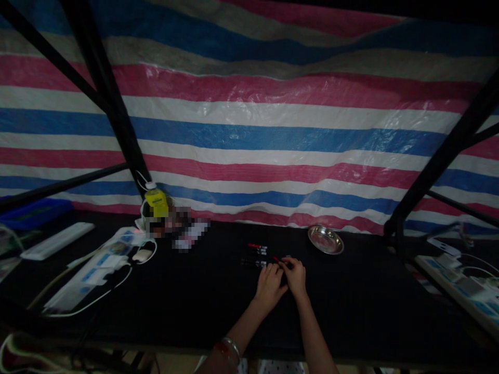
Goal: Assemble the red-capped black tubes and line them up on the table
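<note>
My left hand (268, 284) rests on the dark tabletop, back upward, its thumb apart from its fingers and reaching toward my right hand. Its fingertips are at the near end of a black marker pen (255, 263). Just beyond lie a red marker pen (257, 245) and another dark marker pen (257, 253), roughly side by side. My right hand (295, 279) has its fingers bent together around a slim pen with a red end (276, 258); most of it is hidden by the fingers. The two hands almost meet.
A round metal dish (326, 240) stands at the back right. Left are a yellow bottle (156, 200), power strips (91, 270) with cables, and a blue tray (35, 212). More plugs and cables (468, 285) sit far right. Black frame posts flank a striped sheet (273, 137).
</note>
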The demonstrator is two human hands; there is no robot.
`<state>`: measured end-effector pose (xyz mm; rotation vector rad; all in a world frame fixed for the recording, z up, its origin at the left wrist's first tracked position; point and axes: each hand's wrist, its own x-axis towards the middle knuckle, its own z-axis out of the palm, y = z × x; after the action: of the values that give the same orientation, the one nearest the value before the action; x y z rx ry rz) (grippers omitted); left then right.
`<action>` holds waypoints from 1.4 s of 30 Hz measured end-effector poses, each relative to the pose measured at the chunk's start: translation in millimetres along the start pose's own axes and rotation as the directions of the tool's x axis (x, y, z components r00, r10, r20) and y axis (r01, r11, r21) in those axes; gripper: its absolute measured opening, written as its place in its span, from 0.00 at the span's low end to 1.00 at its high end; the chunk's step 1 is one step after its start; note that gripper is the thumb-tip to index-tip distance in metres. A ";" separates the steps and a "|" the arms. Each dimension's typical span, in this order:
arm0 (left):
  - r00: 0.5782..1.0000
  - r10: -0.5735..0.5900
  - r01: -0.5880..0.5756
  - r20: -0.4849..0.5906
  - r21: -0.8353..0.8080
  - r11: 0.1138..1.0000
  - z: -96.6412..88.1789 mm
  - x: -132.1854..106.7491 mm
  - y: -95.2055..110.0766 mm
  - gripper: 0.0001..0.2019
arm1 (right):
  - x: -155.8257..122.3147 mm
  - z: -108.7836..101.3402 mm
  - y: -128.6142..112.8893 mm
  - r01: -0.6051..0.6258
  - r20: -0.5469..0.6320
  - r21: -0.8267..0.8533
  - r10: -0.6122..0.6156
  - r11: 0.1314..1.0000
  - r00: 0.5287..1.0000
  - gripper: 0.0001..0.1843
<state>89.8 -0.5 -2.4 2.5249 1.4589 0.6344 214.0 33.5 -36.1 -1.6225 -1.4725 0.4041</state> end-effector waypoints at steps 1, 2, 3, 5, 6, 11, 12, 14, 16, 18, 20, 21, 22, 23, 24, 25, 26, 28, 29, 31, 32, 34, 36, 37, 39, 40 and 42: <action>1.000 -0.011 0.011 -0.006 -0.007 1.000 0.6 0.7 0.0 0.15 | 0.0 -0.1 -0.4 0.000 -0.001 -0.001 0.000 1.000 1.000 0.12; 1.000 -0.020 0.020 -0.013 -0.015 1.000 1.3 1.1 -0.2 0.15 | -0.2 -0.2 -0.8 0.001 -0.002 -0.007 -0.001 1.000 1.000 0.11; 0.999 -0.028 0.027 -0.021 -0.023 0.999 2.0 1.2 -0.5 0.15 | -0.3 -0.4 -1.3 0.003 -0.003 -0.015 -0.003 1.000 1.000 0.11; 0.999 -0.035 0.034 -0.029 -0.037 0.999 3.3 1.1 -1.1 0.15 | -0.7 -0.9 -2.4 0.005 -0.001 -0.041 -0.005 0.999 1.000 0.12; 0.999 -0.035 0.034 -0.030 -0.044 0.998 3.9 1.0 -1.1 0.16 | -1.0 -1.3 -3.1 0.007 0.004 -0.053 -0.007 0.999 1.000 0.12; 0.999 -0.041 0.041 0.008 -0.076 0.996 3.8 1.7 1.9 0.18 | -2.0 -4.0 -6.2 0.014 0.033 -0.061 -0.012 0.998 0.999 0.12; 0.999 -0.046 0.047 0.022 -0.081 0.996 3.3 2.3 3.1 0.18 | -2.2 -4.4 -6.6 0.008 0.032 -0.058 -0.007 0.998 0.999 0.12; 0.997 -0.059 0.063 0.041 -0.094 0.994 2.4 3.8 5.5 0.19 | -2.3 -4.8 -7.0 -0.005 0.029 -0.046 0.006 0.999 1.000 0.12; 0.996 -0.072 0.076 0.046 -0.113 0.991 2.3 5.4 7.0 0.21 | -2.3 -4.7 -7.1 -0.018 0.025 -0.028 0.019 0.999 1.000 0.12; 0.996 -0.075 0.080 0.048 -0.129 0.988 3.2 6.8 7.1 0.23 | -2.4 -4.6 -7.3 -0.031 0.019 -0.011 0.031 0.999 0.999 0.13; 0.995 -0.076 0.084 0.061 -0.140 0.987 4.7 7.8 6.5 0.24 | -2.6 -4.8 -8.1 -0.041 0.018 0.000 0.041 0.999 0.999 0.13; 0.994 -0.079 0.088 0.069 -0.147 0.985 5.5 8.2 6.3 0.25 | -2.9 -5.0 -8.8 -0.045 0.018 0.007 0.045 0.999 0.999 0.13; 0.994 -0.081 0.092 0.075 -0.156 0.983 6.4 8.6 6.2 0.25 | -3.3 -5.4 -9.7 -0.052 0.017 0.017 0.051 0.999 0.999 0.13; 0.993 -0.084 0.096 0.079 -0.167 0.981 7.3 9.1 6.4 0.25 | -3.7 -5.8 -10.8 -0.061 0.015 0.032 0.060 0.998 0.998 0.14; 0.993 -0.089 0.102 0.082 -0.178 0.979 8.2 9.6 6.9 0.25 | -4.3 -6.4 -12.0 -0.074 0.009 0.050 0.074 0.996 0.997 0.14; 0.992 -0.094 0.109 0.083 -0.190 0.976 9.2 10.1 7.7 0.25 | -4.9 -6.9 -13.3 -0.090 0.001 0.070 0.091 0.993 0.996 0.15; 0.991 -0.099 0.114 0.084 -0.200 0.973 10.0 10.7 8.6 0.25 | -5.5 -7.3 -14.6 -0.107 -0.011 0.089 0.108 0.990 0.994 0.16; 0.990 -0.106 0.124 0.093 -0.217 0.968 11.4 11.9 10.7 0.27 | -6.6 -7.7 -16.7 -0.130 -0.041 0.121 0.136 0.984 0.990 0.18; 0.989 -0.107 0.127 0.099 -0.224 0.966 11.9 12.5 11.6 0.28 | -7.0 -7.7 -17.5 -0.135 -0.058 0.135 0.144 0.982 0.988 0.19; 0.988 -0.108 0.133 0.114 -0.236 0.963 12.3 13.5 12.8 0.29 | -7.4 -7.1 -18.3 -0.139 -0.089 0.156 0.154 0.978 0.984 0.19; 0.986 -0.109 0.137 0.124 -0.241 0.961 12.2 13.9 13.1 0.28 | -7.5 -6.7 -18.4 -0.141 -0.100 0.164 0.158 0.976 0.982 0.19; 0.984 -0.111 0.143 0.136 -0.254 0.957 12.2 14.5 13.0 0.28 | -7.4 -6.0 -18.3 -0.144 -0.107 0.183 0.165 0.973 0.981 0.19; 0.985 -0.104 0.138 0.136 -0.276 0.951 12.5 14.6 12.3 0.27 | -7.2 -5.4 -17.5 -0.144 -0.105 0.210 0.168 0.967 0.980 0.19; 0.986 -0.099 0.134 0.132 -0.288 0.948 12.9 14.4 11.8 0.27 | -7.1 -5.1 -16.9 -0.143 -0.101 0.226 0.169 0.964 0.980 0.19; 0.989 -0.085 0.118 0.118 -0.308 0.944 13.9 13.6 10.9 0.27 | -6.6 -4.2 -15.1 -0.141 -0.103 0.260 0.173 0.955 0.980 0.19; 0.991 -0.079 0.109 0.108 -0.310 0.944 14.3 13.1 10.5 0.27 | -6.4 -3.7 -14.0 -0.139 -0.109 0.278 0.175 0.950 0.978 0.19; 0.994 -0.068 0.091 0.089 -0.299 0.950 14.4 11.6 10.0 0.27 | -5.7 -2.4 -11.5 -0.131 -0.126 0.321 0.180 0.938 0.976 0.20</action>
<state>108.9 5.3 -8.7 2.2204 1.3158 0.6804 207.1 26.3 -27.7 -1.4834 -1.1056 0.5580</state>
